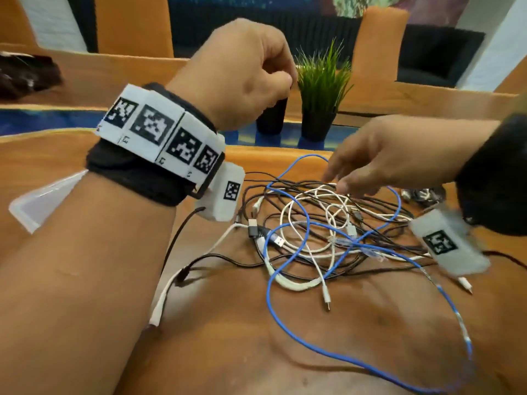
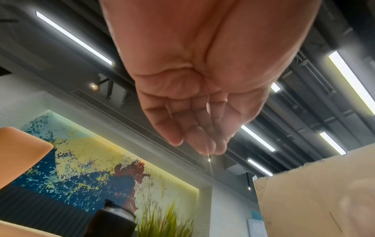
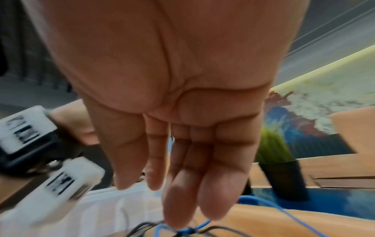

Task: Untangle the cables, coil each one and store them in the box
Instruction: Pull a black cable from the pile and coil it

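Right hand (image 1: 396, 155): blurred in our head view; we cannot tell whether its fingertips touch the cable tangle (image 1: 328, 223).
Left hand (image 1: 242, 72): raised, fingers curled away from us; the head view hides what they hold, if anything.
Cable crossings: too dense for us to trace which cable lies over which.
Blue cable (image 1: 285, 317): runs off the bottom edge.
Clear plastic container (image 1: 34, 206): mostly hidden behind the left forearm.
Cardboard box (image 2: 316, 197): cut off by the left wrist view's edges, inside unseen.
Dark item (image 1: 271, 115) beside the plant (image 1: 322, 89): top covered by the left hand.
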A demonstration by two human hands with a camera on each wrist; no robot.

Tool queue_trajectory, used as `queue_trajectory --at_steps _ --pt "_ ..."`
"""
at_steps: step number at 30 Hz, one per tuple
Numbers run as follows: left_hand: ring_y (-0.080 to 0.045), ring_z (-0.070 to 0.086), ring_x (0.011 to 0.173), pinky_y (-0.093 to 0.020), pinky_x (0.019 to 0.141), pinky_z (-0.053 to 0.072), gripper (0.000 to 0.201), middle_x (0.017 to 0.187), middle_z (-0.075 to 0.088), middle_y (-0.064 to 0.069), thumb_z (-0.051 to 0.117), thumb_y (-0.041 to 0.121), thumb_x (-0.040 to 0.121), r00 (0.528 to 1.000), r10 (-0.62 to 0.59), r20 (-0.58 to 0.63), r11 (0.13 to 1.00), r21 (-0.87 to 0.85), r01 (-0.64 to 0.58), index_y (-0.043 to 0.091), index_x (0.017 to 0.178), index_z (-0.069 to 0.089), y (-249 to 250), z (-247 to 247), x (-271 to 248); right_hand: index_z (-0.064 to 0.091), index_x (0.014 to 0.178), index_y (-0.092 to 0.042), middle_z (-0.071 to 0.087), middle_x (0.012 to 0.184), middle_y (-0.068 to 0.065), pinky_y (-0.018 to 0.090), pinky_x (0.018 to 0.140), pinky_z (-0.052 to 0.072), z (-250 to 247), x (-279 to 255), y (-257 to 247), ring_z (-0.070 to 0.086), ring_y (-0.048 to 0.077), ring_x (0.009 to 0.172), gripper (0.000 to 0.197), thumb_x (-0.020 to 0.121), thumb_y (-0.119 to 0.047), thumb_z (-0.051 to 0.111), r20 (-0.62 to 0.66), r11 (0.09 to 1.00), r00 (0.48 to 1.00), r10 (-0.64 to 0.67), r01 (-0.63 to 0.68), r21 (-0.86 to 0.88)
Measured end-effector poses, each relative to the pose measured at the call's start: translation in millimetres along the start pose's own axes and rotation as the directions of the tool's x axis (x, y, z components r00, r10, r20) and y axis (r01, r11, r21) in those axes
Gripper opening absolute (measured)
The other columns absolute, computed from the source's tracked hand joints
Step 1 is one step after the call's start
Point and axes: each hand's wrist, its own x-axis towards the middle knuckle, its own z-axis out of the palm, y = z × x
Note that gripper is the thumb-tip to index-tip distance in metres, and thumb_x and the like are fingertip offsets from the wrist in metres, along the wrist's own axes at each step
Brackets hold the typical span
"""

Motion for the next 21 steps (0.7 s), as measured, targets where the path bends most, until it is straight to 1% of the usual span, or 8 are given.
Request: queue_trajectory --at_steps 3,6,8,10,13,16,18,21 --pt "-0.001 0.066 0.076 -0.020 0.066 0.054 0.009 0.086 0.068 0.013 0.054 0.027 0.096 1.000 0.016 -0.013 1.000 0.002 -0.016 0.030 0.097 0.062 -1 -12 -3 0.071 0.098 -0.036 0.073 0.078 -0.011 0.023 0.068 0.050 19 14 -29 0.067 0.003 0.069 0.013 0.085 -0.033 0.072 0.094 0.987 0.992 -0.086 0.098 -0.131" --pt "-0.007 0.067 0.082 -0.017 0.065 0.051 0.018 0.094 0.070 0.005 0.046 0.029 0.100 1.000 0.028 -0.008 0.999 0.031 -0.028 0.023 0.103 0.063 -2 -20 -5 0.069 0.097 -0.039 0.073 0.077 -0.012 0.020 0.066 0.045 29 24 -38 0.064 -0.004 0.068 0.012 0.087 -0.032 0.070 0.102 0.974 0.991 -0.083 0.103 -0.203" --pt "-0.021 0.068 0.090 -0.026 0.073 0.054 0.029 0.101 0.072 -0.006 0.043 0.026 0.102 1.000 -0.003 0.019 0.999 0.054 0.002 0.011 0.109 0.066 -1 -22 -4 0.068 0.094 -0.037 0.071 0.073 -0.011 0.021 0.063 0.044 32 29 -37 0.063 -0.002 0.066 0.008 0.088 -0.031 0.069 0.079 0.968 0.995 -0.058 0.075 -0.239" --pt "-0.026 0.068 0.094 -0.030 0.080 0.055 0.032 0.104 0.072 -0.011 0.042 0.024 0.102 0.999 -0.022 0.041 0.999 0.047 0.020 0.007 0.113 0.066 1 -23 -3 0.069 0.091 -0.032 0.069 0.074 -0.010 0.024 0.062 0.044 34 33 -34 0.062 0.001 0.067 0.003 0.088 -0.033 0.069 0.008 0.956 1.000 -0.023 0.025 -0.294" --pt "-0.021 0.070 0.087 -0.033 0.080 0.058 0.026 0.097 0.073 -0.005 0.045 0.027 0.100 0.998 0.023 0.062 0.999 0.046 -0.026 0.014 0.109 0.066 2 -25 -4 0.069 0.086 -0.027 0.068 0.073 -0.008 0.028 0.063 0.049 43 42 -27 0.061 0.007 0.069 0.017 0.085 -0.044 0.069 -0.084 0.935 0.993 0.082 -0.106 -0.339" --pt "-0.007 0.069 0.077 -0.033 0.075 0.060 0.014 0.088 0.072 0.003 0.051 0.028 0.096 0.996 0.062 0.062 0.998 0.018 -0.063 0.026 0.099 0.064 2 -29 -5 0.067 0.078 -0.026 0.066 0.071 -0.007 0.028 0.062 0.048 55 48 -23 0.060 0.012 0.069 0.022 0.086 -0.046 0.069 0.003 0.936 0.983 0.186 -0.176 -0.305" --pt "-0.003 0.069 0.072 -0.033 0.073 0.060 0.011 0.084 0.072 0.005 0.055 0.025 0.094 0.996 0.063 0.069 0.998 -0.014 -0.062 0.027 0.096 0.065 5 -31 -5 0.068 0.076 -0.021 0.065 0.070 -0.006 0.027 0.059 0.043 52 48 -21 0.056 0.012 0.065 0.020 0.088 -0.037 0.069 0.019 0.962 0.981 0.192 -0.185 -0.199" --pt "-0.004 0.069 0.073 -0.032 0.074 0.060 0.013 0.084 0.072 0.007 0.056 0.021 0.094 0.993 0.048 0.110 0.999 -0.015 -0.047 0.023 0.098 0.069 4 -32 -5 0.068 0.076 -0.008 0.062 0.063 0.003 0.023 0.047 0.032 19 42 -20 0.044 0.014 0.050 0.016 0.087 -0.019 0.070 -0.163 0.938 0.964 0.209 -0.151 0.311"
